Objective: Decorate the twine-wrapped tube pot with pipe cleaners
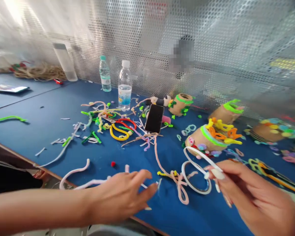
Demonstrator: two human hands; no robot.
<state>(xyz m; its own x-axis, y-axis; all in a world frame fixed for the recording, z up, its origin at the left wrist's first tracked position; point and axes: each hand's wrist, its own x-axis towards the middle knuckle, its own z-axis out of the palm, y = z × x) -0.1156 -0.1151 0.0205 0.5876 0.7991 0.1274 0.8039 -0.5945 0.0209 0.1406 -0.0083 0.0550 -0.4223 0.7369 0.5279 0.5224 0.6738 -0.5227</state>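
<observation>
My right hand [250, 193] pinches a narrow strip of white tape [199, 154] between thumb and fingers. The strip curves in a loop to a thin white tape roll [198, 191] just left of the fingertips. My left hand [125, 193] hovers low over the table's front, fingers apart and holding nothing. A pale pink pipe cleaner [75, 173] lies partly hidden behind that hand and forearm. Between the hands lies a pink pipe cleaner figure [183, 193] with looped ends and a yellow piece.
Decorated brown tubs [204, 141] stand at the right. Scissors with red and yellow handles [120, 132], a phone [154, 118] and pipe cleaner scraps lie mid-table. Water bottles [125, 95] stand before a perforated metal panel [142, 42]. A red pompom [113, 164] lies ahead of my left hand.
</observation>
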